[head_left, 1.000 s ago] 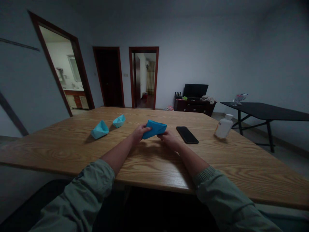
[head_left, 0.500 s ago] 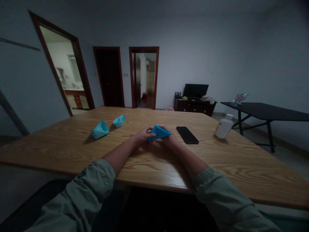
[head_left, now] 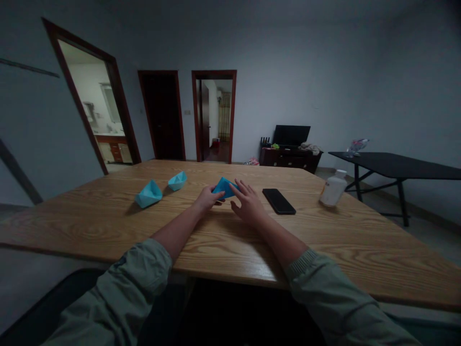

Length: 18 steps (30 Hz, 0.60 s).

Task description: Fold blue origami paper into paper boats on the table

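Observation:
My left hand (head_left: 208,199) pinches a folded piece of blue paper (head_left: 224,188) at its near corner, on the wooden tabletop (head_left: 108,226). My right hand (head_left: 248,205) is spread open just to the right, its fingertips at or very near the paper. Two pale blue origami paper boats stand to the left of my left hand: one (head_left: 149,193) nearer, the other (head_left: 177,180) farther back. The paper's underside is hidden.
A black smartphone (head_left: 279,201) lies right of my right hand, and a white plastic bottle (head_left: 333,190) stands farther right. Beyond the table's right edge is a black table (head_left: 392,162). A dark cabinet (head_left: 290,157) with a monitor stands against the back wall.
My right hand has let go of the blue paper and opened with its fingers spread. The paper now stays in my left hand and sits lower and flatter. The boats have not moved.

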Available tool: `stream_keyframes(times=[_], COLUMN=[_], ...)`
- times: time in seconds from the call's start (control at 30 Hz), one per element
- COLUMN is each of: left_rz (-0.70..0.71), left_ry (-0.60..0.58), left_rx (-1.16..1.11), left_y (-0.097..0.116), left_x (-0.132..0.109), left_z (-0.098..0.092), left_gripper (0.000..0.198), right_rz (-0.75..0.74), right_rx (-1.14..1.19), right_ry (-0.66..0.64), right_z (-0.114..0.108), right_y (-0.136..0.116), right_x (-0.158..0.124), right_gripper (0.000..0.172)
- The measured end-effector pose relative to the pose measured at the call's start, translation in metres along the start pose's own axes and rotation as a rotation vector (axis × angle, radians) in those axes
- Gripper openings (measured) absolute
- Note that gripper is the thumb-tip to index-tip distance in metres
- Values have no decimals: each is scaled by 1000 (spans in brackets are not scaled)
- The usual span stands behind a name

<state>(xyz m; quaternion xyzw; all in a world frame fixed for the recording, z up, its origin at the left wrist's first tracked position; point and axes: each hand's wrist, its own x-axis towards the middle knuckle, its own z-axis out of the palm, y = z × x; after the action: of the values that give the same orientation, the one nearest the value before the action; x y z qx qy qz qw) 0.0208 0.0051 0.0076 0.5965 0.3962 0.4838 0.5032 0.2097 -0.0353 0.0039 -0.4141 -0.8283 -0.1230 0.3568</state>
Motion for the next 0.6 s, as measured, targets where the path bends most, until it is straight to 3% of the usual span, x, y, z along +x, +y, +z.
stream_keyframes(times=[0.17, 0.3, 0.47, 0.6], left_rz=[-50, 49, 314, 451], left_ry=[-147, -249, -271, -71], left_rx=[-189, -286, 98, 352], left_y=[5, 8, 9, 12], left_x=[-5, -9, -15, -21], left_z=[4, 6, 15, 21], left_gripper=[47, 53, 61, 51], right_rz=[46, 142, 163, 175], right_rx=[-8, 144, 274, 333], right_ry=[-97, -85, -32, -51], right_z=[12, 8, 0, -1], right_y=[-6, -11, -16, -19], right_x=[-1, -1, 1, 1], right_gripper=[72, 71, 67, 65])
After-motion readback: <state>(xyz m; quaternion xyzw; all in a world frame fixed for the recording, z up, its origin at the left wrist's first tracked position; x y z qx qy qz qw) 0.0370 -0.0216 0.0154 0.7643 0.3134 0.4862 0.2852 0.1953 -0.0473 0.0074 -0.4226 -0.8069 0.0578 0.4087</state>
